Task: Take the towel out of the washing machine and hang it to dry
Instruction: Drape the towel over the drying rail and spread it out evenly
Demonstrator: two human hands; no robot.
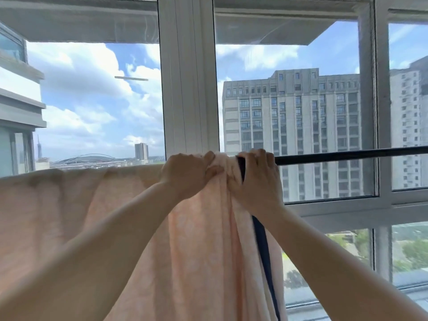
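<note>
From the head camera I see the towel [97,228], pale peach with a dark blue edge stripe, draped over a dark horizontal rod [347,155] that runs across the window [188,89]. It spreads wide toward nine o'clock and is bunched into folds at the centre, hanging down toward six o'clock. My left hand [187,174] grips the bunched cloth at the rod, fingers curled into the fabric. My right hand [259,179] sits just beside it at three o'clock, fingers curled over the gathered edge by the blue stripe, pinching it against the rod. The two hands nearly touch. Through the glass, at two o'clock, stands a tall grey building [291,126] under a cloudy blue sky.
</note>
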